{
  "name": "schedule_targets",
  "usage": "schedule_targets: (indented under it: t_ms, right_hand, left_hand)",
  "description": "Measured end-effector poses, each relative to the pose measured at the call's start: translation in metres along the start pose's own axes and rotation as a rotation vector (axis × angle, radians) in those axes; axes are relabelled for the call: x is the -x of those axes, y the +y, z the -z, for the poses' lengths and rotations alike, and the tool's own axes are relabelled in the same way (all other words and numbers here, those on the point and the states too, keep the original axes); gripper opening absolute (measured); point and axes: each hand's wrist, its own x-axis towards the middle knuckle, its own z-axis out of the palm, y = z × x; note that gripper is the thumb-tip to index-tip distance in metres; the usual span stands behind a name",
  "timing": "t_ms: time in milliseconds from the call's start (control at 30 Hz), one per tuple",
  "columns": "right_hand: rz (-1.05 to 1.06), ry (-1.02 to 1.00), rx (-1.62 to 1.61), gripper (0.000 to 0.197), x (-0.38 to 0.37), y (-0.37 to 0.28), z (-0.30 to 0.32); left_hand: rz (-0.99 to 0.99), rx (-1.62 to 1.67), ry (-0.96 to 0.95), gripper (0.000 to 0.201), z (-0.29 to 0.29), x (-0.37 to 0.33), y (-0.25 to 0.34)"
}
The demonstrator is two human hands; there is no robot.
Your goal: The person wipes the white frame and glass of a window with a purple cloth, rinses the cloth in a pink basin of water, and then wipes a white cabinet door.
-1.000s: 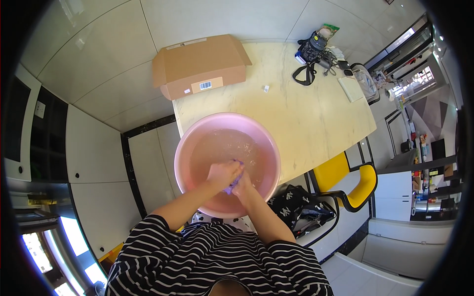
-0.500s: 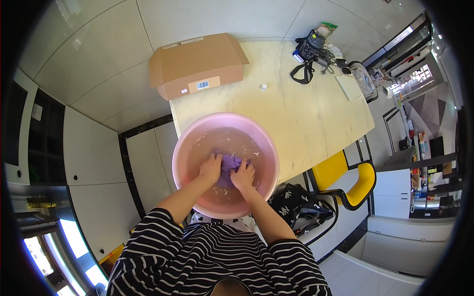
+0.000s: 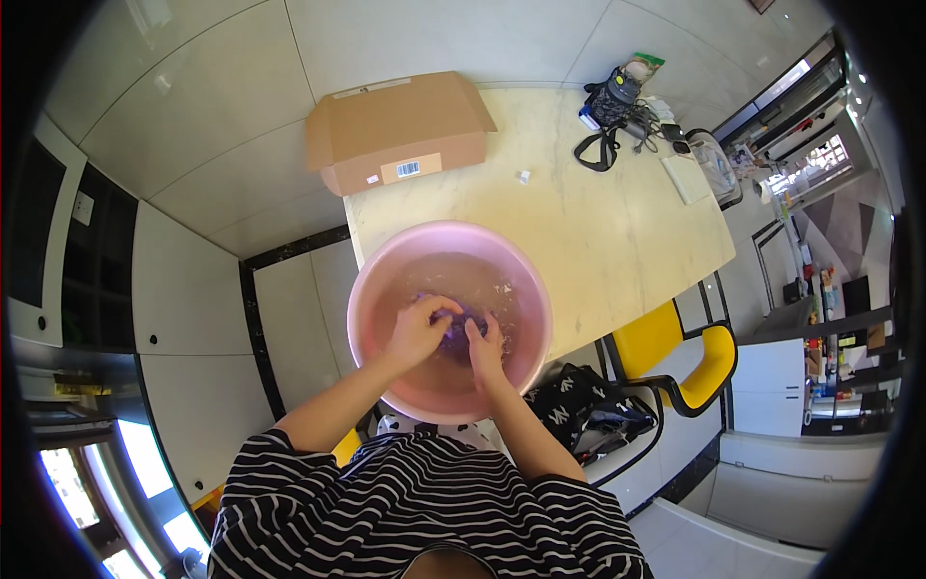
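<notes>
A purple cloth (image 3: 457,335) lies bunched in murky water inside a pink basin (image 3: 526,273). On its left side, my left hand (image 3: 421,326) is curled with thumb and fingers gripping the fabric. From the right, my right hand (image 3: 485,346) closes on the same cloth, thumb raised toward the other hand. Part of the cloth is under water and hidden behind the fingers. Pale suds float around it.
The basin sits at the near left end of a marble-look table (image 3: 598,241). A cardboard box (image 3: 405,130) stands behind it; a dark bottle with a strap (image 3: 612,101) is at the far right. A yellow chair (image 3: 646,343) and a black bag (image 3: 584,405) are to the right.
Both hands have gone from pressing down on the spread cloth to gripping it bunched between them. The left hand has turned inward, and less cloth shows now.
</notes>
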Motion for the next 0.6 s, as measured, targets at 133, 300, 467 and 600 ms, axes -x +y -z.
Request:
schedule_targets:
  t_ms: [133,300,467,600]
  right_hand:
    - [-0.582,-0.552,-0.941,0.041,-0.005,-0.008,0.013]
    - [-0.487,-0.594,-0.946,0.027,0.013,-0.033,0.037]
    - [-0.535,-0.436,-0.923,0.029,0.030,-0.067,0.044]
    - [-0.482,-0.599,-1.010,0.032,0.020,-0.044,0.043]
  left_hand:
    - [-0.023,0.537,-0.194,0.017,-0.008,0.023,0.035]
    - [0.327,1.042,-0.254,0.018,0.000,0.020,0.038]
    - [0.747,1.129,-0.195,0.034,-0.016,-0.003,-0.025]
    - [0.689,1.240,-0.349,0.039,-0.034,0.006,-0.019]
